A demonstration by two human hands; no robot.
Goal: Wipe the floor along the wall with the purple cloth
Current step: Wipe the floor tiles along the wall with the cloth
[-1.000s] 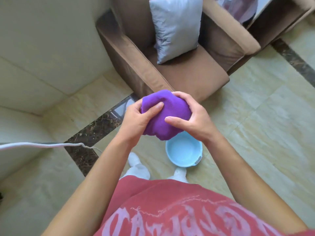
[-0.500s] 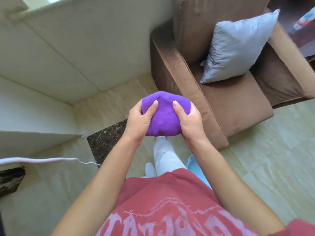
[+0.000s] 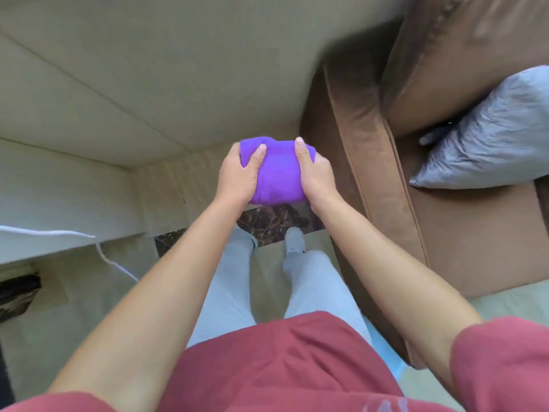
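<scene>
Purple cloth point(image 3: 277, 176) sits bunched into a wad at frame center, held in the air in front of me, clear of the floor point(image 3: 89, 295). My left hand point(image 3: 237, 176) has its grip clamped on the cloth's left side, thumb pressed over the top front, fingers wrapped behind out of view. My right hand point(image 3: 316, 173) has its grip clamped on the right side the same way, thumb up along the cloth's upper edge. Both forearms run from the lower corners of the frame up to center. Cream wall point(image 3: 148, 69) fills the upper left and upper middle, meeting the floor just behind the cloth. Dark marble strip point(image 3: 267, 224) in the floor shows directly under the cloth, between my hands and my feet. Grey trousers point(image 3: 225, 292) and one grey sock point(image 3: 294, 242) below center, toe touching the dark strip. Red shirt point(image 3: 282, 367) along the bottom edge. Brown armchair point(image 3: 386, 188) takes the right side, its arm just beside my right hand; grey cushion point(image 3: 490, 138) lies on the seat at the right edge. White cable point(image 3: 59, 233) runs in from the left edge, then drops toward lower center. Upper right of the frame is motion-blurred.
</scene>
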